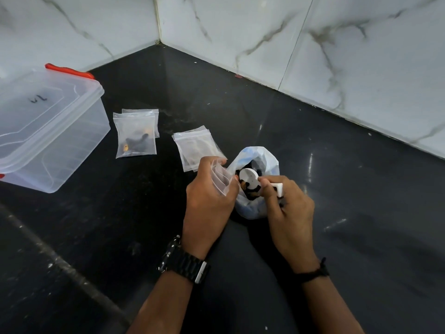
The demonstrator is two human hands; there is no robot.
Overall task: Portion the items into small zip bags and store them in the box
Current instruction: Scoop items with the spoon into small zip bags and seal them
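Surface: black glossy counter (pixel 313 145), set in a corner of white marbled wall tiles (pixel 361 56).
Box: clear plastic box (pixel 48 131), far left on counter, lid on, red latch (pixel 69 70) at rear edge; dark marks on lid, not legible.
Filled bags: 2 small zip bags (pixel 136 132) lying flat, overlapped, just right of box; front one holds dark pieces w/ orange bits.
Empty bags: short stack of flat zip bags (pixel 195 148) mid-counter, near edge tucked behind left hand.
Supply bag: thin crumpled plastic bag (pixel 255 184), mouth open, upright betw. the two hands; dark items inside.
Left hand (pixel 209 201): fingers closed on one small zip bag (pixel 222 177), held w/ mouth turned toward supply bag, touching its rim. Black link watch (pixel 185 263) on wrist.
Right hand (pixel 289 208): fingers clamped on handle of white scoop (pixel 250 178); round bowl of scoop over supply bag mouth, dark pieces at its lower edge. Black band (pixel 315 271) on wrist.
Scoop vs held bag: close; contact cannot be told.
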